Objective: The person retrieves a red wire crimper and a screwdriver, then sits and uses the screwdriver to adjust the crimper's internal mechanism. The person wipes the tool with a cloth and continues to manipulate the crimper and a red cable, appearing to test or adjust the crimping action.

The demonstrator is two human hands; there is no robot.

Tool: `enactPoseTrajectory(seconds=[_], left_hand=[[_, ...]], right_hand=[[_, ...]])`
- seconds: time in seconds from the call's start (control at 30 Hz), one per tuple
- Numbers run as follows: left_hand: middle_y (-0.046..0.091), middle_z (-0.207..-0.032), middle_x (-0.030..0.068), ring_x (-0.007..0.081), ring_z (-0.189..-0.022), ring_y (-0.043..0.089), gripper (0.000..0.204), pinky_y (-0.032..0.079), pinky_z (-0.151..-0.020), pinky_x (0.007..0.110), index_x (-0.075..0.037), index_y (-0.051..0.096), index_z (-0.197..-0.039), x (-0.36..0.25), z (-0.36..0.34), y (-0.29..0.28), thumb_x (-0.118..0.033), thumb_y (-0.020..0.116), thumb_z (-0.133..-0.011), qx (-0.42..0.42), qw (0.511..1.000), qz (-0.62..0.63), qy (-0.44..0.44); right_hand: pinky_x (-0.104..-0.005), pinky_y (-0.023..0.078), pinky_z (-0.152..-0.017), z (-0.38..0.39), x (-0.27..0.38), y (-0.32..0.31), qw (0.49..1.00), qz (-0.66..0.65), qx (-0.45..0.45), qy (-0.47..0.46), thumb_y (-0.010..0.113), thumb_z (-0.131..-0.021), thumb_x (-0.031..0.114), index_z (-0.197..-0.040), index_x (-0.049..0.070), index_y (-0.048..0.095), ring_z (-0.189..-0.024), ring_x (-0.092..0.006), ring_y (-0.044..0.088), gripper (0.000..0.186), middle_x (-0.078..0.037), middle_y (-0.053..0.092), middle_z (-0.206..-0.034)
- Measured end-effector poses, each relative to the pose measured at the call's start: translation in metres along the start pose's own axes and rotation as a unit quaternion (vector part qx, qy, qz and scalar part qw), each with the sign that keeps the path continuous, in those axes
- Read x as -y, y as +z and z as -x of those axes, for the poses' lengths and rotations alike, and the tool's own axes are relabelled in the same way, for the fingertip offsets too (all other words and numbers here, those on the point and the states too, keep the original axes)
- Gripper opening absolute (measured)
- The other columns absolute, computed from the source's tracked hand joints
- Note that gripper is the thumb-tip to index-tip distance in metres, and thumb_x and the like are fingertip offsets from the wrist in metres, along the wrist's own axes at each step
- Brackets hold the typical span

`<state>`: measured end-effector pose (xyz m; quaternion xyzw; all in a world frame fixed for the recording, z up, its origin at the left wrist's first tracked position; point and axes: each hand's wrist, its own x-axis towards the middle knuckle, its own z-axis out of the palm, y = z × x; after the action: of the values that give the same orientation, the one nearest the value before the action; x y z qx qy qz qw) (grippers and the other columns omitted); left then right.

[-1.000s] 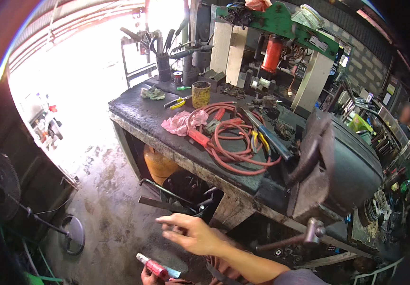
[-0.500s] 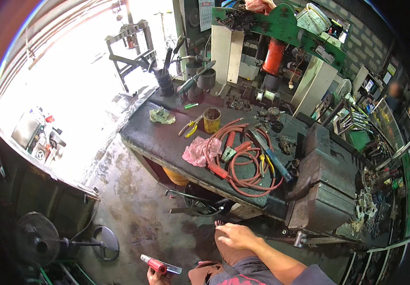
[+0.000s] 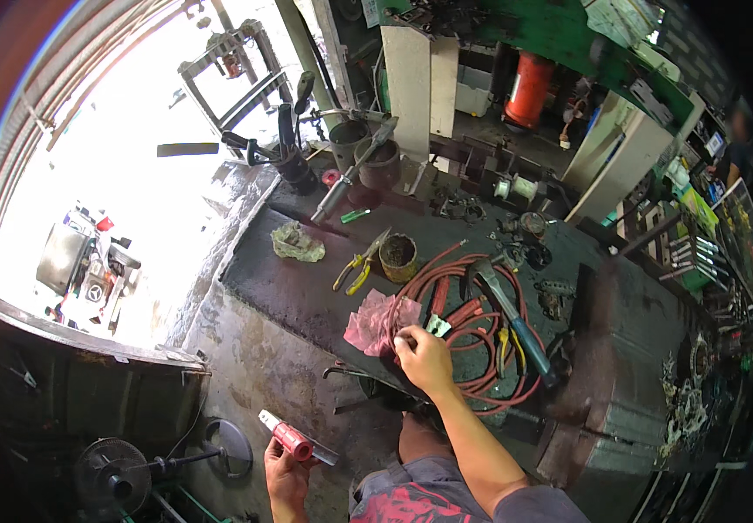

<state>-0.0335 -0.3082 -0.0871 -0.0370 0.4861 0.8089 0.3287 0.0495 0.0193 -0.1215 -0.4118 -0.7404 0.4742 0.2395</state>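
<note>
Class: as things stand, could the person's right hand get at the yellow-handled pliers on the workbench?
Probably yes. The right hand rests on the red cable coil, and the pliers lie beyond the pink rag with nothing covering them.

Right hand (image 3: 424, 359) fingertips perhaps hidden among red cable (image 3: 481, 327).

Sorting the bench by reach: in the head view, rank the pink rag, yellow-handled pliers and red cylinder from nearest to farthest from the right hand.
From the right hand:
1. Pink rag, just left of the hand at the bench edge.
2. Yellow-handled pliers, further up-left on the bench.
3. Red cylinder, far back by the green frame.
</note>
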Motion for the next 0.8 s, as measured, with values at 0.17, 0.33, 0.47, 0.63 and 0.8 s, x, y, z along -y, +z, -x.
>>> enactPoseTrajectory(seconds=[0.17, 0.33, 0.47, 0.63, 0.8], left_hand=[[0.069, -0.109, 0.0111, 0.0254, -0.09, 0.075, 0.047, 0.07, -0.069, 0.047, -0.001, 0.056, -0.128, 0.002, -0.023, 0.01, -0.014, 0.082, -0.091, -0.034, 0.999, 0.013, -0.023], [0.07, -0.109, 0.0103, 0.0239, -0.09, 0.075, 0.045, 0.07, -0.067, 0.046, -0.002, 0.057, -0.127, 0.001, -0.046, 0.01, -0.013, 0.081, -0.091, -0.041, 0.997, 0.042, -0.048], [0.07, -0.108, 0.0099, 0.0229, -0.089, 0.075, 0.042, 0.07, -0.067, 0.043, -0.002, 0.057, -0.125, -0.005, -0.074, 0.014, -0.013, 0.081, -0.092, -0.021, 0.997, 0.015, -0.079], [0.07, -0.105, 0.01, 0.0228, -0.087, 0.075, 0.036, 0.07, -0.068, 0.042, -0.002, 0.058, -0.123, -0.027, -0.108, 0.019, -0.013, 0.077, -0.096, 0.04, 0.995, 0.01, -0.094], [0.07, -0.104, 0.0109, 0.0257, -0.087, 0.076, 0.033, 0.07, -0.069, 0.043, 0.0, 0.058, -0.123, -0.05, -0.136, 0.015, -0.011, 0.076, -0.097, 0.09, 0.993, 0.039, -0.07]], right_hand=[[-0.051, 0.057, -0.079, -0.058, 0.004, 0.031, 0.973, 0.218, 0.041, 0.065, 0.072, -0.091, 0.046, -0.107, 0.004, 0.072, -0.09, -0.0407, 0.074, 0.045, -0.019, 0.077, -0.096], [-0.0545, 0.058, -0.083, -0.078, -0.002, 0.047, 0.944, 0.293, 0.072, 0.137, 0.072, -0.09, 0.056, -0.114, 0.004, 0.069, -0.093, -0.0436, 0.074, 0.058, -0.022, 0.076, -0.1], [-0.0515, 0.06, -0.085, -0.093, -0.012, 0.055, 0.943, 0.273, 0.06, 0.18, 0.072, -0.09, 0.048, -0.11, 0.003, 0.074, -0.095, -0.0418, 0.076, 0.049, -0.024, 0.077, -0.102], [-0.0472, 0.058, -0.072, -0.075, -0.008, 0.032, 0.982, 0.003, -0.136, 0.133, 0.073, -0.085, 0.026, -0.083, 0.0, 0.069, -0.073, -0.0348, 0.072, 0.026, -0.016, 0.072, -0.08], [-0.0352, 0.054, -0.049, -0.065, 0.021, -0.024, 0.86, -0.465, -0.153, 0.142, 0.068, -0.093, 0.014, -0.094, 0.006, 0.06, -0.057, -0.0205, 0.063, 0.012, -0.007, 0.06, -0.073]])
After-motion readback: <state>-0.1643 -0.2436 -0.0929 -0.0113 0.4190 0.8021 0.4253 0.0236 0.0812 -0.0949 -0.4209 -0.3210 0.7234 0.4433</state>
